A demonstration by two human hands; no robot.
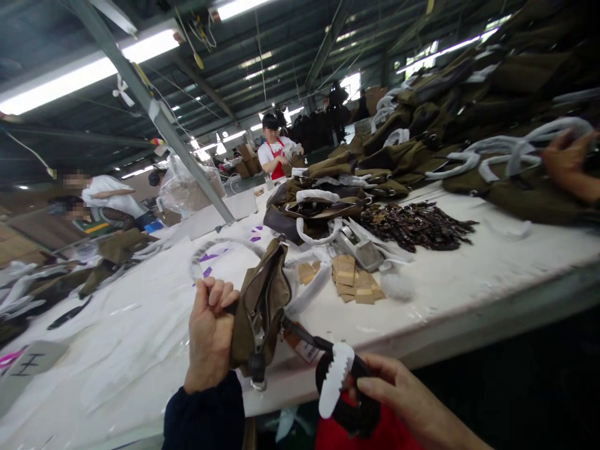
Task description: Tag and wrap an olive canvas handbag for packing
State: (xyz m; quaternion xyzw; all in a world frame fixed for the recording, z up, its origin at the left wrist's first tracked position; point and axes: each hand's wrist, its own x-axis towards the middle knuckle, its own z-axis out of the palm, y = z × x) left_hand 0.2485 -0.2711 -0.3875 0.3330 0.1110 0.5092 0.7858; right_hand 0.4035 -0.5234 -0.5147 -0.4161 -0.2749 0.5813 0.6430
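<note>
An olive bag (pixel 262 300) with an open zipper and a wrapped white handle is tilted over the table's front edge. My left hand (pixel 212 331) is closed on its left side, fingers curled at the handle's base. Low at the right, my right hand (pixel 387 384) grips a coiled dark strap (pixel 359 412), with a white toothed piece (pixel 335 381) lying across the coil. The dark strap runs up to the bag. A brown tag (pixel 302 345) hangs beside it.
Tan cards (pixel 354 278) lie near a metal dispenser (pixel 359 247). Behind are dark straps in a heap (pixel 422 225) and piled olive bags (pixel 403 156). Another person's hand (pixel 569 156) reaches in at right. A person in a red apron (pixel 276 153) stands across the table (pixel 140 325).
</note>
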